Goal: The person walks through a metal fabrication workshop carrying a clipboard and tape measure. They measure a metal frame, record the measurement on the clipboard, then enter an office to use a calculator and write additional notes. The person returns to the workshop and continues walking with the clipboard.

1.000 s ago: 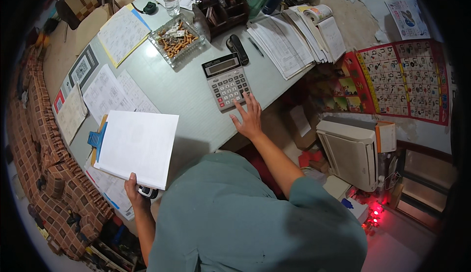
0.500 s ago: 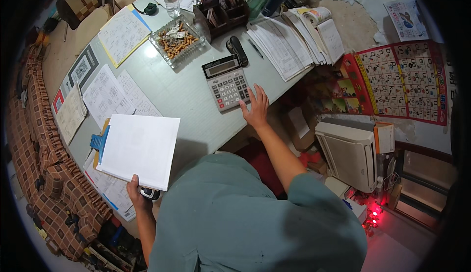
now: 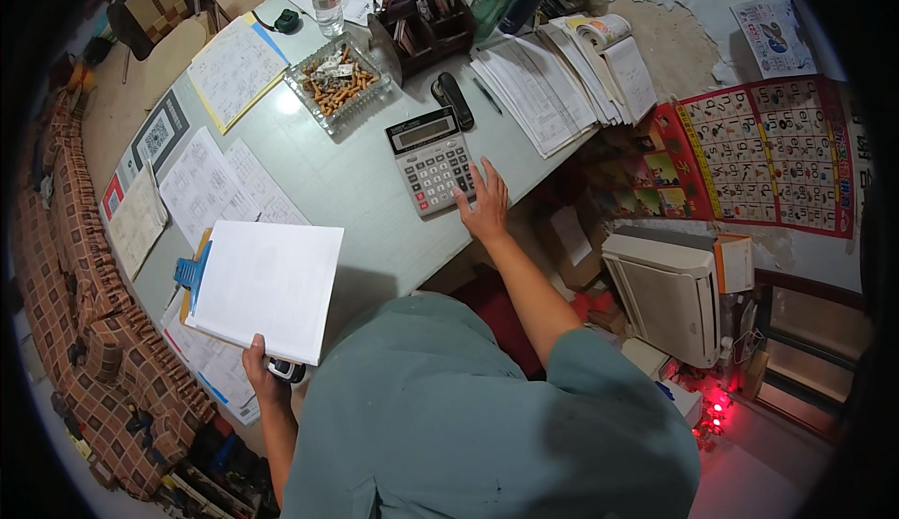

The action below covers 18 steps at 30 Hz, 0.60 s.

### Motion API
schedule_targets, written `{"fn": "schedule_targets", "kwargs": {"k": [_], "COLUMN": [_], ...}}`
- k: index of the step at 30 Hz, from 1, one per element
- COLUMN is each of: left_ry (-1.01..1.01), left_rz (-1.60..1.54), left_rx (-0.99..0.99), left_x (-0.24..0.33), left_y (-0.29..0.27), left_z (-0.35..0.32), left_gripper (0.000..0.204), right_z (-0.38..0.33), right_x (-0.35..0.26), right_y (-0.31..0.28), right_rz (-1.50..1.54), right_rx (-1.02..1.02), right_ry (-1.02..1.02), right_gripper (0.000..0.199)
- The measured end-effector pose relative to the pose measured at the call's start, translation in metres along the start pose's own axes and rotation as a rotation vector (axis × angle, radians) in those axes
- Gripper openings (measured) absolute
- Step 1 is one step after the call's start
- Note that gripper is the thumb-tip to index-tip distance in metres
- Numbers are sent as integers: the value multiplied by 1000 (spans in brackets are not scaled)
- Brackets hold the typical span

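Observation:
My left hand (image 3: 267,369) is closed on the lower edge of a clipboard (image 3: 186,273) with a blue clip, thumb on top and the other fingers hidden beneath. A stack of white paper (image 3: 267,280) lies on the board. A black and silver object (image 3: 286,369) peeks out beside that hand; its kind is unclear. Over the right edge of a grey desk calculator (image 3: 433,163), my right hand (image 3: 484,205) is open with fingers apart, the fingertips at or just above the keys. Beyond the calculator lies a black stapler (image 3: 453,101), with a pen (image 3: 487,95) to its right.
A glass ashtray (image 3: 337,84) full of cigarette butts stands on the desk (image 3: 375,224), near a water bottle (image 3: 327,0) and a dark organizer (image 3: 423,28). Stacked papers (image 3: 538,88) line the right edge. Printed sheets (image 3: 208,182) cover the left side.
My right hand has shifted slightly left, closer over the calculator's keys. The left hand and clipboard stay practically in place.

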<state>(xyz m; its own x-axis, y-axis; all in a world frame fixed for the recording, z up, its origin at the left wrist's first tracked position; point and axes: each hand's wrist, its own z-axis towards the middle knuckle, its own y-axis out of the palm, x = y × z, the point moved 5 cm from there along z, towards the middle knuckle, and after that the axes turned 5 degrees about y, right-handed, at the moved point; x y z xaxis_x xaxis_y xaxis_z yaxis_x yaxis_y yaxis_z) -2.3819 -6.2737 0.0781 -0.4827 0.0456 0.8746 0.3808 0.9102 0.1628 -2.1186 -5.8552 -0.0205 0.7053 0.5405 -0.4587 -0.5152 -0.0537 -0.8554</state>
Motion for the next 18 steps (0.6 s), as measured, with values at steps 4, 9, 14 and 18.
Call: {"fn": "schedule_targets", "kwargs": {"k": [4, 9, 14, 18], "left_ry": [2, 0, 13, 12], "left_rz": [0, 1, 6, 17], "left_rx": [-23, -20, -29, -9], "left_x": [3, 3, 4, 5], "left_y": [4, 9, 13, 10], "left_z": [1, 3, 3, 1], "left_gripper": [42, 42, 42, 42], "right_z": [1, 4, 5, -13], "right_x": [-2, -28, -51, -31], "right_y": [0, 1, 7, -7], "right_rz": [-31, -69, -70, -47], "right_rx": [-22, -86, -121, -13], "right_ry": [-1, -115, -171, -29], "right_gripper": [57, 56, 59, 60]}}
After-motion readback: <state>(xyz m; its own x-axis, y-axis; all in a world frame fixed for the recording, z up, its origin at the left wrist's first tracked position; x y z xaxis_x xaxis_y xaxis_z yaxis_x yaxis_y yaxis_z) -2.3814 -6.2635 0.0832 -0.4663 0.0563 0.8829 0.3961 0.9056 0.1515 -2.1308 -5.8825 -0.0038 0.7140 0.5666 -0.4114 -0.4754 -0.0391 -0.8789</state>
